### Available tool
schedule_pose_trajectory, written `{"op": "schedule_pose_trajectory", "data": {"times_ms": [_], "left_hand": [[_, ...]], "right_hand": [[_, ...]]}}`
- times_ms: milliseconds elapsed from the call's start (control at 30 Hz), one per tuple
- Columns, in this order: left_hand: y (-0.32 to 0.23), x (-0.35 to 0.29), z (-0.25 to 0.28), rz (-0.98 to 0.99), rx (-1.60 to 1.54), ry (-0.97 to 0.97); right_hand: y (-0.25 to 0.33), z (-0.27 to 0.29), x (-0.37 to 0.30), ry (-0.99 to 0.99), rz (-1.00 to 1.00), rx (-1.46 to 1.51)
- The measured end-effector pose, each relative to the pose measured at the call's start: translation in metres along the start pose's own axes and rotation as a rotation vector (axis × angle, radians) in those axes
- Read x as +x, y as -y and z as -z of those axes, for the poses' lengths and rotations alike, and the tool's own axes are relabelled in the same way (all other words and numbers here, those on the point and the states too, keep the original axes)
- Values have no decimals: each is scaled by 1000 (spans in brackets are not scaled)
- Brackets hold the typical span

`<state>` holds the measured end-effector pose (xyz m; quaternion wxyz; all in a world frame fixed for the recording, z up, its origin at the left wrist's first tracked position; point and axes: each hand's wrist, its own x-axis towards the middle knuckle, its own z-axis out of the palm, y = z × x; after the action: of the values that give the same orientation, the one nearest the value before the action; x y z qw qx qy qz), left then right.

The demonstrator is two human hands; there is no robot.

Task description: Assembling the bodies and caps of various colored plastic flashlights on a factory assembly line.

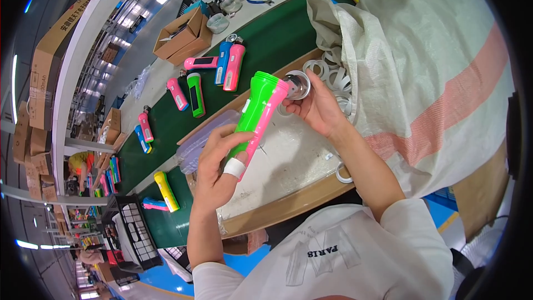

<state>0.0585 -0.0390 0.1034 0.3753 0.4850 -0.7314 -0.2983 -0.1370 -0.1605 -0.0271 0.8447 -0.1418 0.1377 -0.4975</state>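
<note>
My left hand (215,164) is closed around the lower part of a green and pink flashlight body (256,103), tilted with its wide threaded end up. A white wrap (235,167) covers my left thumb. In the fingers of my right hand (323,105) is a shiny, cup-shaped flashlight reflector (298,85), close beside the wide end of the body. Several white plastic rings (337,79) lie by the sack's mouth, just beyond my right hand. One more white ring (344,173) sits at the near edge, below my right forearm.
A large white woven sack (422,72) fills the right side. Several colourful flashlights (234,66) lie on the green conveyor belt (166,111). Behind it stands an open cardboard box (183,33). A clear purple-tinted plastic tray (208,133) and a black crate (130,233) are at the left.
</note>
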Motion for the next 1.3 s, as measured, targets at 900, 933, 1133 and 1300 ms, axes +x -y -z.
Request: {"op": "schedule_pose_trajectory", "data": {"times_ms": [900,933,1133,1300], "left_hand": [[-16,-7,0,-296,921,77],[-8,-10,-3,-338,911,28],[16,-56,20,298,-360,119],[12,-37,-6,-259,550,15]], "right_hand": [[-14,-28,-21,154,239,-750],[-16,-32,-24,197,280,-709],[-13,-66,-74,622,968,-1220],[-21,-57,-64,99,222,-860]]}}
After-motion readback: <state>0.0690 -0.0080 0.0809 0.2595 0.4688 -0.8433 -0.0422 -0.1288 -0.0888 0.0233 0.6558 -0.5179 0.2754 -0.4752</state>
